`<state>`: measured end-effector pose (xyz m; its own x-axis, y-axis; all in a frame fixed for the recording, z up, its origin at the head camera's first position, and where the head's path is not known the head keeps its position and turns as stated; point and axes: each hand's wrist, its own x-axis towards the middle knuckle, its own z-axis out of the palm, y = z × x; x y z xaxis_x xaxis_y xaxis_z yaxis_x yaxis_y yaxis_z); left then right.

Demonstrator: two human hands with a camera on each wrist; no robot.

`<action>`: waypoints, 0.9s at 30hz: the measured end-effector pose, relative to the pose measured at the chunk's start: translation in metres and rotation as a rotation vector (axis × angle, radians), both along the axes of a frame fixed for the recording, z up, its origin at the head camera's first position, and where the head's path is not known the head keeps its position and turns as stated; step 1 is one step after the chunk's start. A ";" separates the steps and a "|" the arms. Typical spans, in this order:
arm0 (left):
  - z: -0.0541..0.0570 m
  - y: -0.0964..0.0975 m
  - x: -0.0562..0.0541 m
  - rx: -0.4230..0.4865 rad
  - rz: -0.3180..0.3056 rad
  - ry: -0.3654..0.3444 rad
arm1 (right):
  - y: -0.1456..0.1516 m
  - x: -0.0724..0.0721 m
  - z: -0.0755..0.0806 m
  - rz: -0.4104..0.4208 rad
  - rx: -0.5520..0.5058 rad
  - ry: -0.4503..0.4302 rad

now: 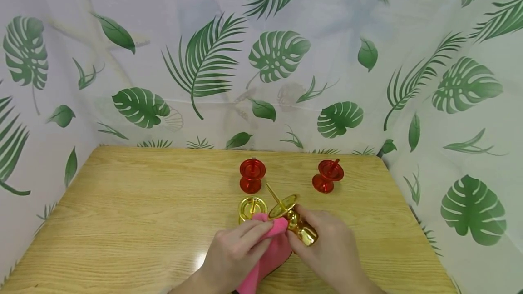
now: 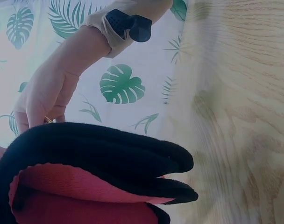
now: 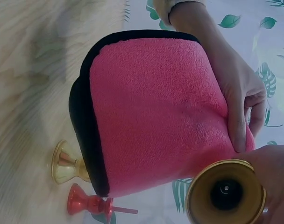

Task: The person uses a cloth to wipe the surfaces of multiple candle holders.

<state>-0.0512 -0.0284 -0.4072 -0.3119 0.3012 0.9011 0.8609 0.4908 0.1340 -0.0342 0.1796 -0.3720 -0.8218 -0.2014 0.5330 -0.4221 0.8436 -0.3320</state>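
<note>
My right hand [image 1: 333,244] holds a shiny gold candlestick [image 1: 304,231] by its stem and base, tilted so that its spike points up and left. With my left hand [image 1: 237,251] I pinch a folded pink cloth [image 1: 275,253] and press it to the candlestick just below the dish. In the right wrist view the cloth [image 3: 151,102] hangs broad, with a black border, and the candlestick's hollow base [image 3: 198,193] faces the camera. The cloth's dark edge [image 2: 100,144] hides most of the work in the left wrist view. Behind the cloth stands another gold candlestick [image 1: 245,207], partly covered.
Two red candlesticks [image 1: 250,184] [image 1: 324,182] stand upright toward the back of the wooden table [image 1: 143,207]. A white sheet with green leaves [image 1: 282,57] hangs around the table's back and sides.
</note>
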 end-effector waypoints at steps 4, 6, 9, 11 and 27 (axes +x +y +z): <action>0.001 -0.001 0.002 -0.009 -0.003 -0.045 | 0.000 0.000 -0.001 0.027 -0.052 -0.037; 0.000 -0.003 0.003 -0.009 -0.006 -0.057 | 0.001 -0.001 0.001 0.056 -0.194 -0.197; 0.000 -0.006 0.004 -0.008 0.003 -0.083 | 0.005 -0.003 0.005 0.111 -0.440 -0.468; 0.000 -0.007 0.004 -0.007 0.011 -0.104 | 0.010 -0.005 0.009 0.148 -0.557 -0.615; 0.003 -0.005 0.003 -0.016 -0.008 -0.086 | 0.002 -0.001 0.003 0.060 -0.043 -0.048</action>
<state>-0.0480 -0.0330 -0.4042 -0.3858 0.3179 0.8661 0.8505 0.4862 0.2004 -0.0353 0.1813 -0.3688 -0.8339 -0.2289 0.5021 -0.4540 0.8019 -0.3885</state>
